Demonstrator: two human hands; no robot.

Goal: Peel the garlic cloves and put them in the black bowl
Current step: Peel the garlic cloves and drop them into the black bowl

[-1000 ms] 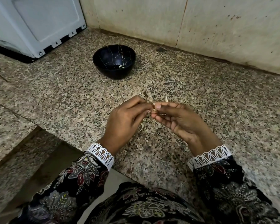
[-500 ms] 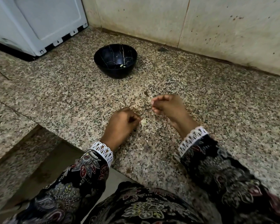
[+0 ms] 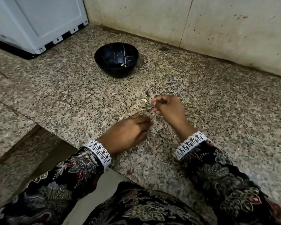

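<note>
Head view: both hands curl low over the counter [image 3: 217, 103], left hand [image 3: 128, 132] and right hand [image 3: 167, 108] grips unclear.

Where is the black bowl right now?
In the head view the black bowl stands on the granite counter, beyond both hands, left of centre, near the white appliance.

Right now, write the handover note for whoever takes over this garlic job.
Left hand: low over the granite counter, fingers curled; whether it holds anything cannot be told.
Right hand: fingers curled, blurred; whether it holds anything is unclear.
One pale clove lies loose on the counter just left of the right hand.
Black bowl, farther back, holds a couple of peeled pieces.
Done: some cloves are in the bowl.
Left: check whether the loose clove is peeled, then put it in the bowl.
</note>
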